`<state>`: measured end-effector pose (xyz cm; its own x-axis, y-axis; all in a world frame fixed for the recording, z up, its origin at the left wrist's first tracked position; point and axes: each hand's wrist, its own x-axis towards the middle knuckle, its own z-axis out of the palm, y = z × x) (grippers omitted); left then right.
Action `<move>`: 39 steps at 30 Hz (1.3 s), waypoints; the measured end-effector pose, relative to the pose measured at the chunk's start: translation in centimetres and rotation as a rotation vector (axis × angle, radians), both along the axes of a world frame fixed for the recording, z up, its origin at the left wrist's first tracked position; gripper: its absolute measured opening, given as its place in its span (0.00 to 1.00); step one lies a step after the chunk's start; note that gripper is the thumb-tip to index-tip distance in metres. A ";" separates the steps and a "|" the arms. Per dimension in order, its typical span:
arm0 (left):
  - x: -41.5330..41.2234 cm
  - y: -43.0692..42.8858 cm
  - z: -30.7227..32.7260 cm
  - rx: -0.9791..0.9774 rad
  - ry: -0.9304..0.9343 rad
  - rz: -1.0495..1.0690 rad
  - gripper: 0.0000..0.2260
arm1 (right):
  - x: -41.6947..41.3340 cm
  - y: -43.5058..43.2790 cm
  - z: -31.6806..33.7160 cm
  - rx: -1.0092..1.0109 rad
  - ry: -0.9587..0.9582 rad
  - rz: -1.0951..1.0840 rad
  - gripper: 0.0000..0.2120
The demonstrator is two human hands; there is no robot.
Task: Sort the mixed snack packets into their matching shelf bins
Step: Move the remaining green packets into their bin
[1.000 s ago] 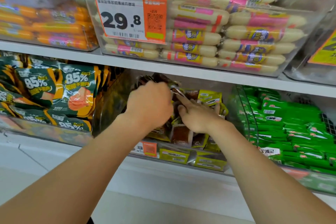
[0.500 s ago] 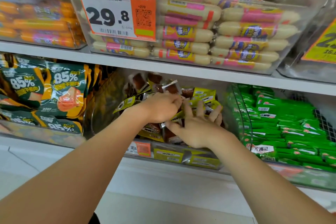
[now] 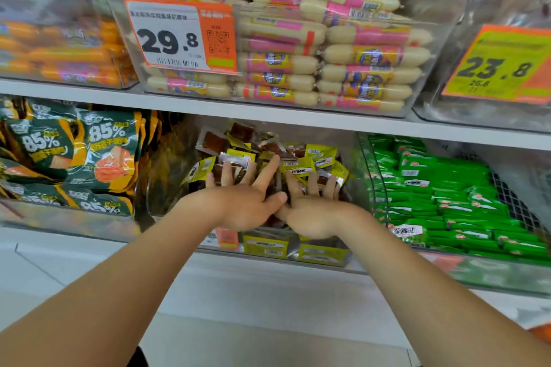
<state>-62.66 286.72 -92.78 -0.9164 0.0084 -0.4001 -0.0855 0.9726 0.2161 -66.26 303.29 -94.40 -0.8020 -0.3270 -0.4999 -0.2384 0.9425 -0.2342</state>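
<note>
Your left hand [image 3: 244, 205] and right hand [image 3: 310, 214], fingers splayed, holding nothing, press yellow-brown packets [image 3: 301, 162] at 12 o'clock; sorting looks unfinished.

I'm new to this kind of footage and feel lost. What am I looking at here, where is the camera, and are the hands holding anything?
There is no machine: a person is working with bare hands, and the single camera sits on their head, looking forward and down at shop shelves. The left hand and right hand lie side by side, fingers spread flat on a pile of yellow and brown snack packets in a clear middle bin. Neither hand grips a packet. To the left are dark green 85% bags, to the right bright green packets. On the shelf above, pale sausages fill a bin with a 29.8 price tag.
</note>
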 end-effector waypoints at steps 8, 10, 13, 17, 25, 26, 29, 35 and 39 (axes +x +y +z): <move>-0.8 2.8 0.7 0.005 0.061 -0.015 0.25 | 4.2 1.9 5.1 -0.453 0.441 -0.090 0.27; -0.2 4.1 0.8 -0.015 0.265 -0.048 0.23 | 5.3 4.3 6.7 -0.623 0.748 -0.173 0.15; 0.3 6.1 1.2 0.020 0.657 -0.120 0.18 | 4.2 8.7 6.1 -0.484 0.896 -0.352 0.11; 0.5 9.5 1.9 0.296 0.867 -0.242 0.19 | 1.8 14.0 2.3 -0.182 0.709 -0.422 0.20; -0.2 13.7 0.2 0.381 0.624 -0.293 0.32 | -1.4 15.7 0.4 -0.230 0.079 -0.220 0.32; -0.4 14.1 0.1 0.376 0.611 -0.298 0.32 | -1.8 15.7 0.3 -0.253 0.077 -0.226 0.31; -0.7 15.6 0.1 0.282 0.609 -0.337 0.28 | -1.8 17.3 0.3 -0.401 0.457 -0.291 0.22; -0.7 18.1 0.5 0.061 0.751 -0.412 0.28 | -2.6 23.4 -0.1 0.057 0.534 -0.730 0.28; -1.6 19.2 0.9 -0.040 0.731 -0.478 0.24 | -3.7 23.7 -1.3 0.034 0.057 -0.664 0.38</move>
